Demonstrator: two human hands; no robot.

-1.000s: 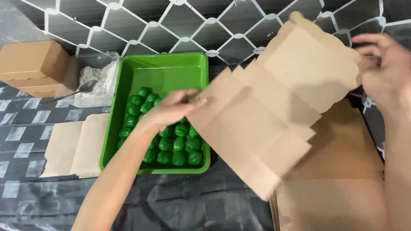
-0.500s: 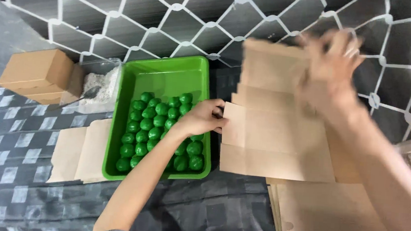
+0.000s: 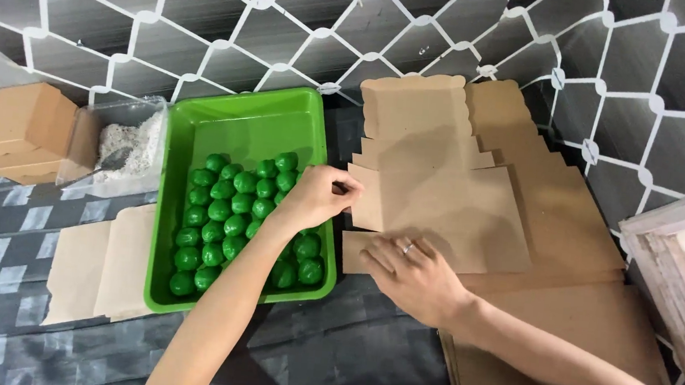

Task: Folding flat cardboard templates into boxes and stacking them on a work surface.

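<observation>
A flat brown cardboard box blank (image 3: 442,185) lies unfolded on the dark surface, on top of a stack of similar blanks (image 3: 563,319). My left hand (image 3: 317,197) pinches the blank's left edge, just above the right rim of a green tray (image 3: 250,118) holding several green balls (image 3: 229,216). My right hand (image 3: 414,273), with a ring on one finger, presses flat on the blank's lower left flap.
A folded cardboard box (image 3: 9,130) sits at the far left, beside a clear container of white granular stuff (image 3: 123,149). Brown paper sheets (image 3: 101,262) lie left of the tray. A wooden frame (image 3: 682,272) is at the right. A patterned wall is behind.
The blank, held up in the air and tilted before, now lies flat. My right hand dropped from its top edge to its lower left flap. My left hand stays at the left edge.
</observation>
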